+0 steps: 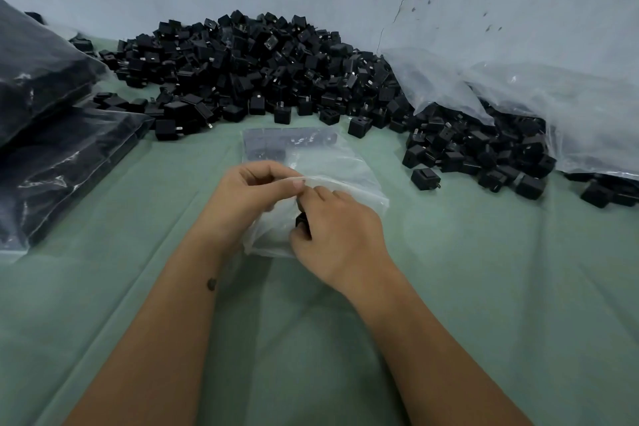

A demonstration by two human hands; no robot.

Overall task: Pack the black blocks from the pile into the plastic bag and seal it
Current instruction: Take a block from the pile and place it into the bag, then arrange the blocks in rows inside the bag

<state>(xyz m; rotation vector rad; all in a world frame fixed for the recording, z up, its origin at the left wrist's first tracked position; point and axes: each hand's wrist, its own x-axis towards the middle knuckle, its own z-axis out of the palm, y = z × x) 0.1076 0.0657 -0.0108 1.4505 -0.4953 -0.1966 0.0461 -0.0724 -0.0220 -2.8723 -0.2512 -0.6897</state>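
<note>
A clear plastic bag [332,166] lies on the green cloth in front of me, with several black blocks showing through its far end. My left hand [249,197] pinches the near rim of the bag and lifts it. My right hand [335,228] grips a black block [301,220] at the bag's mouth, fingers partly inside the plastic. A big pile of black blocks [249,73] rests against the wall behind the bag.
Filled, sealed bags of blocks [52,135] are stacked at the left. A large crumpled clear plastic sack [518,97] lies at the right, with more blocks [484,149] spilling from under it. Green cloth [311,339] covers the table near me.
</note>
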